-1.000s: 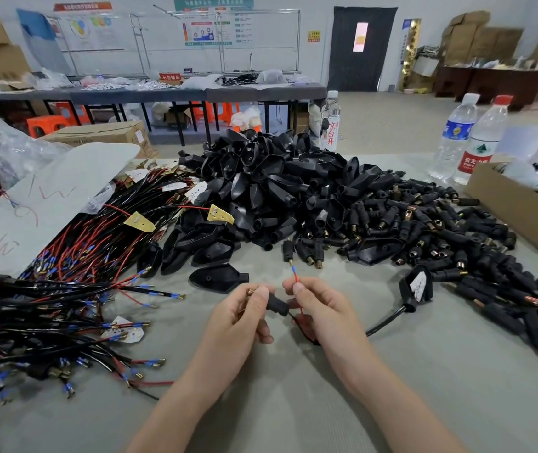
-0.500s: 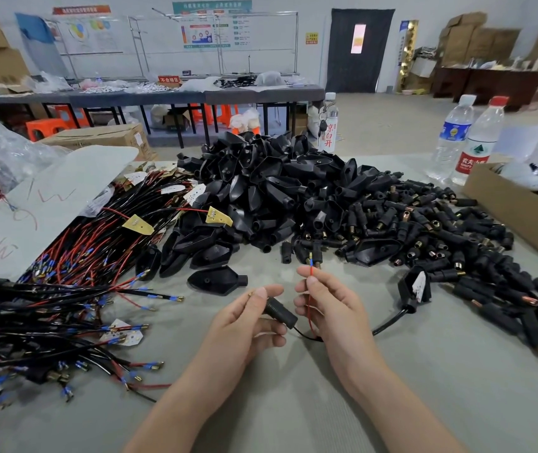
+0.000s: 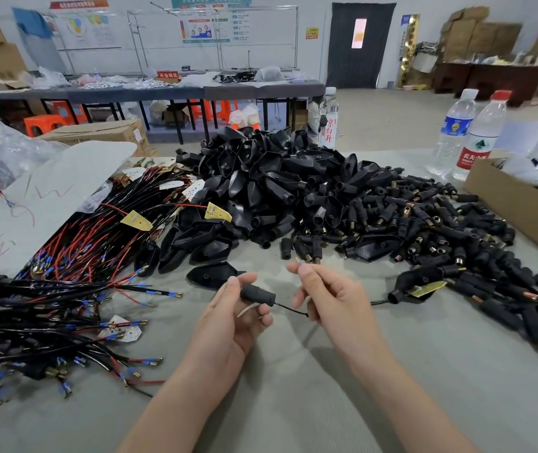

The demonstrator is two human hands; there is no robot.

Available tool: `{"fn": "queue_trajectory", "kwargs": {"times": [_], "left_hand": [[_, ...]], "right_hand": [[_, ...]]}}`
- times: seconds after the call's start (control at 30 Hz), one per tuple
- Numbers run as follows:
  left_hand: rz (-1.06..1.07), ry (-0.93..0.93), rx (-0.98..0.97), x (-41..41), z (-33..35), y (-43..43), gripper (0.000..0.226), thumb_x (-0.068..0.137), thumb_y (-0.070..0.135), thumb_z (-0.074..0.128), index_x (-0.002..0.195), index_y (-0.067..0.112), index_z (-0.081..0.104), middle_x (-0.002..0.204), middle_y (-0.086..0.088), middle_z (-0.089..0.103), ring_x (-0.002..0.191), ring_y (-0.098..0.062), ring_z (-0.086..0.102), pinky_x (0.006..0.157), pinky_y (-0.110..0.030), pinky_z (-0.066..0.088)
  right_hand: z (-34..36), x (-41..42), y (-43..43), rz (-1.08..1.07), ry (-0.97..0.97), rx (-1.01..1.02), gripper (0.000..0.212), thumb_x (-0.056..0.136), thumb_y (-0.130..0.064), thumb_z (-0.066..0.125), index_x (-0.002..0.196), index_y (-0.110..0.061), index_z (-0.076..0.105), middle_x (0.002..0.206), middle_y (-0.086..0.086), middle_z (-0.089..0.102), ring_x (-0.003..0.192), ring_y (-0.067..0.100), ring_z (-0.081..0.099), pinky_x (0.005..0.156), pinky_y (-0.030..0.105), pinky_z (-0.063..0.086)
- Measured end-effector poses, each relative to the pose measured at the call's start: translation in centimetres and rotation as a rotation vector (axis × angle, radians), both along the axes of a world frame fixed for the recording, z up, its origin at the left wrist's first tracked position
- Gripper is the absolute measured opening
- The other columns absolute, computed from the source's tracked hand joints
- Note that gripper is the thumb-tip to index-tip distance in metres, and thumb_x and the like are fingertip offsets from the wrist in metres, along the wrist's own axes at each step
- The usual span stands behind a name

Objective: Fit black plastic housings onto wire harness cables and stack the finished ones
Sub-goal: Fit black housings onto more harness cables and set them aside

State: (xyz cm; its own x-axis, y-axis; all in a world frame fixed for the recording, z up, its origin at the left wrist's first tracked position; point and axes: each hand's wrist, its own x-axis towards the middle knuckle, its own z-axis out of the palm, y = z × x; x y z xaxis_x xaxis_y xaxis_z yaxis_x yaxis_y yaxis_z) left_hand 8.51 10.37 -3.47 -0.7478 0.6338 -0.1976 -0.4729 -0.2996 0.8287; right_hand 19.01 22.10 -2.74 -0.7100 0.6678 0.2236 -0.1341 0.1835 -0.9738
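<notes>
Housing (image 3: 257,295) x1 in L hand (image 3: 228,325), cable (image 3: 290,309) x1 in R hand (image 3: 329,299)

Both forearms come in from below, side by side. The left hand (image 3: 228,325) holds a sleeve (image 3: 257,295) with thumb and curled fingers. The right hand (image 3: 333,299), a little higher, pinches a wire (image 3: 290,309) at its fingertips.

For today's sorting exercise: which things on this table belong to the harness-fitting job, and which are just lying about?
Job: black sleeve held in the left hand; thin cable pinched by the right hand; pile of black housings; wire harnesses.
Lying about: water bottles; cardboard box; plastic bag.
</notes>
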Motion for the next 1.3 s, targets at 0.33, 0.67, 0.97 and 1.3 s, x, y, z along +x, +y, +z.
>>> {"fn": "queue_trajectory", "kwargs": {"times": [0.33, 0.67, 0.97, 1.3], "left_hand": [[0.045, -0.165, 0.007, -0.8, 0.1, -0.1, 0.031, 0.104, 0.035, 0.047, 0.108, 0.014, 0.069, 0.076, -0.007, 0.066, 0.058, -0.013, 0.062, 0.055, -0.023, 0.057], [0.023, -0.152, 0.012, -0.8, 0.2, -0.2, 0.031, 0.104, 0.037, 0.048, 0.107, 0.017, 0.072, 0.071, -0.005, 0.067, 0.059, -0.013, 0.06, 0.058, -0.025, 0.059], [0.011, -0.031, 0.011, -0.5, 0.1, -0.1, 0.029, 0.102, 0.033, 0.053, 0.119, 0.016, 0.069, 0.096, -0.011, 0.052, 0.062, -0.015, 0.06, 0.06, -0.028, 0.057], [-0.024, -0.038, 0.046, -0.5, 0.2, -0.4, 0.029, 0.103, 0.034, 0.05, 0.113, 0.018, 0.073, 0.085, -0.011, 0.062, 0.065, -0.016, 0.062, 0.064, -0.027, 0.058]], "right_hand": [[-0.7, 0.2, -0.4, 0.002, -0.232, 0.225, 0.01, 0.095, -0.033, 0.065, 0.086, -0.028, 0.066, 0.081, -0.013, 0.071, 0.07, 0.006, 0.06, 0.065, 0.02, 0.046], [-1.1, 0.2, -0.5, -0.019, -0.286, 0.438, 0.008, 0.091, -0.033, 0.07, 0.084, -0.033, 0.067, 0.088, -0.012, 0.064, 0.087, 0.003, 0.059, 0.076, 0.018, 0.046], [-1.7, -0.1, -0.2, -0.042, -0.271, 0.379, 0.006, 0.09, -0.032, 0.073, 0.083, -0.031, 0.072, 0.085, -0.013, 0.065, 0.082, 0.003, 0.059, 0.071, 0.016, 0.043], [-1.9, -0.7, -1.0, -0.057, -0.142, 0.241, 0.006, 0.086, -0.033, 0.076, 0.083, -0.036, 0.073, 0.088, -0.017, 0.07, 0.083, 0.005, 0.063, 0.072, 0.013, 0.045]]}}
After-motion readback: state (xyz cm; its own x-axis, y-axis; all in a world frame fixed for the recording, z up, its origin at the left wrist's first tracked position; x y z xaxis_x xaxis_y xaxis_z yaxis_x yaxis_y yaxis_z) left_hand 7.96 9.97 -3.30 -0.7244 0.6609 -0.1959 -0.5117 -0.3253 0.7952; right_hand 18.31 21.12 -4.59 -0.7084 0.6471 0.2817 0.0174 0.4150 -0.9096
